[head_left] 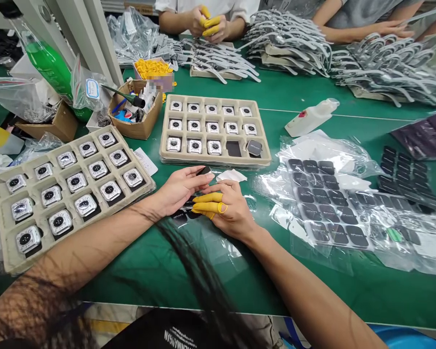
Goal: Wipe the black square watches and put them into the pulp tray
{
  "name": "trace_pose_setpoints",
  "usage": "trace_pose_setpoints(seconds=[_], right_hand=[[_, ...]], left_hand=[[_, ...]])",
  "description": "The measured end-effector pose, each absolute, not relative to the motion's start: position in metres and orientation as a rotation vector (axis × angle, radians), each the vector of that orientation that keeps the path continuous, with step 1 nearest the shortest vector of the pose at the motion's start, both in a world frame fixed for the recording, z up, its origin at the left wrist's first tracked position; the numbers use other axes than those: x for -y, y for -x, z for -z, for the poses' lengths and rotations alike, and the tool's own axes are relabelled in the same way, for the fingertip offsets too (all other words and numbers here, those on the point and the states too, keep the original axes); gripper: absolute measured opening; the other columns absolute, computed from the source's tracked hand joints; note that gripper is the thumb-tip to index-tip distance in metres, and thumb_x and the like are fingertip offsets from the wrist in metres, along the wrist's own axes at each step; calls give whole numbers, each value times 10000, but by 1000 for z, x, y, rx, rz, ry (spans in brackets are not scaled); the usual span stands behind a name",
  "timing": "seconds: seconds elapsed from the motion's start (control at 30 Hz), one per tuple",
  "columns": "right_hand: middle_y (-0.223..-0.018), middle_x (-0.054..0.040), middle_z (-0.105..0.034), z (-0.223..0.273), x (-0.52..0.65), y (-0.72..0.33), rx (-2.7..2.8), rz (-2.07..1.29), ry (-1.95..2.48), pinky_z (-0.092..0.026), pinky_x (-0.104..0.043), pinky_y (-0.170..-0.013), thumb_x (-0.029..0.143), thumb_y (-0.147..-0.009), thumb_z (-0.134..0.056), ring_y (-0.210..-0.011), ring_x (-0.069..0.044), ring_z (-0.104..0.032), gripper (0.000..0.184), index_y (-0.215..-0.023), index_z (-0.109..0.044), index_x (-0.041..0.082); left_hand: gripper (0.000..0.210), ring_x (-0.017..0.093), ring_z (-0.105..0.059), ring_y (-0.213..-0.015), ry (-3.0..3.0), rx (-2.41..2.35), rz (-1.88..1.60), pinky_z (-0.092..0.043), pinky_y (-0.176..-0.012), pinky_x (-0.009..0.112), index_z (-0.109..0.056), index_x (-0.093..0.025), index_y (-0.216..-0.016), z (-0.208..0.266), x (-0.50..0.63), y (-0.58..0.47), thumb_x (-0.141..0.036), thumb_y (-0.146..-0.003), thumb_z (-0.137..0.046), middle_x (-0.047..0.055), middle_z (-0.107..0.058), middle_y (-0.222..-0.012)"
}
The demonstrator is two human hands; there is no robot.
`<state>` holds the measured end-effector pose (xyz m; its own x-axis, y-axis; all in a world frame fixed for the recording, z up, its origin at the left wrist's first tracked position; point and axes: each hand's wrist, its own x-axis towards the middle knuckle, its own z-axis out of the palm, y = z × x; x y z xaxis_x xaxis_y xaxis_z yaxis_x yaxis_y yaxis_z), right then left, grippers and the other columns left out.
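Note:
My left hand (179,191) pinches a watch body (204,170) with a dark face, mostly covered by the fingers. Close beside it, my right hand (227,208) wears yellow finger cots (208,198) and has its fingers closed; a thin pale sliver shows at their tips, too small to name. Beneath both hands lies a clear sheet with black square stickers (179,218). Just behind them, a beige tray (212,160) holds watch bodies, mostly with their round sensors up. One dark square (254,148) sits in its front right slot. A white paper scrap (231,176) lies by my right fingers.
At left, a second tray (131,199) holds more watches. Black sticker sheets (327,201) in clear plastic lie at right, near a white bottle (311,117). A cardboard box (140,127) and green bottle (47,63) stand behind. Co-workers' hands (209,24) are beyond grey straps (287,41).

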<state>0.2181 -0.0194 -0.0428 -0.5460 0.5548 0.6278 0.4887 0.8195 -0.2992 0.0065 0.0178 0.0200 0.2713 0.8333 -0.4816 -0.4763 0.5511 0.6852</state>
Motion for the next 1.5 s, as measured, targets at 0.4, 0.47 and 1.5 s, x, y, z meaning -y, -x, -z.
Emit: trace_pose_setpoints(seconds=[0.4,0.47,1.5], right_hand=[[-850,-12,-824,-26,24,-249,1139,-1338,1247,-690,-444,-825,685,-698,-1282,-814,-225,-751,509,-890,-953,347],[-879,-16,-848,-27,21,-235,945,-1378,1410,-712,-408,-856,647,-471,-1335,-865,-221,-787,664,-865,-935,292],[-886,-34,-849,-13,18,-214,835,-1450,1434,-724,-441,-907,570,-483,-1307,-935,-262,-802,648,-839,-874,245]], left_hand=[[631,221,-883,-950,-1217,-1078,-858,-707,-992,356,-920,-186,-1323,0,-10,0,-91,-740,-1141,10,-914,-944],[628,231,-905,-935,-1346,-1094,-777,-703,-976,344,-945,-185,-1387,-3,-7,1,-82,-782,-1077,-6,-907,-889],[572,281,-934,-933,-1551,-1113,-677,-734,-1056,385,-1001,-235,-1372,-11,-7,3,-210,-804,-1059,-10,-929,-887]])
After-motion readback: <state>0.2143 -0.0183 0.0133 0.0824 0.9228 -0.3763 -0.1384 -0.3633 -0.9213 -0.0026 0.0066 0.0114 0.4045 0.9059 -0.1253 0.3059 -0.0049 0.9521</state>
